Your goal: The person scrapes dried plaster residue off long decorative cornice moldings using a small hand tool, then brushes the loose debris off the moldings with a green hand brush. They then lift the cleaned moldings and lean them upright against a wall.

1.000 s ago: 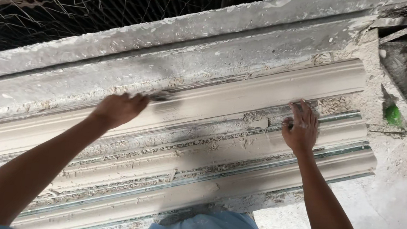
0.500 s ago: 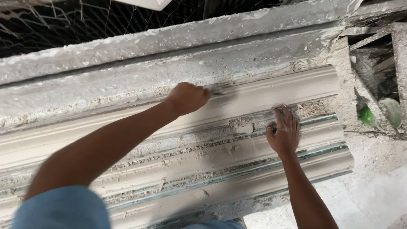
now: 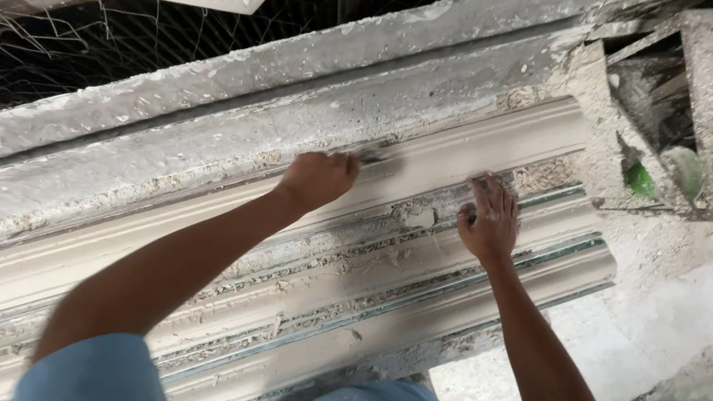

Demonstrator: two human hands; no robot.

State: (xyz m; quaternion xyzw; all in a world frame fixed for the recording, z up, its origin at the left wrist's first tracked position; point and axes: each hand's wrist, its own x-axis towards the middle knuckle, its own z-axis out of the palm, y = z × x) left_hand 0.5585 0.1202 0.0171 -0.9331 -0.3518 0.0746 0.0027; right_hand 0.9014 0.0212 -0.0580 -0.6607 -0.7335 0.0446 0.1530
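Plaster-crusted bench (image 3: 206,138) before us: our left hand (image 3: 317,179) clenches a small tool (image 3: 371,159) against the pale, smooth moulding (image 3: 484,143); our right hand (image 3: 487,222) presses released fingers (image 3: 497,192) flat.

Both hands (image 3: 317,179) (image 3: 487,222) on long plaster moulding (image 3: 483,152); left grip closed on tool (image 3: 371,159)
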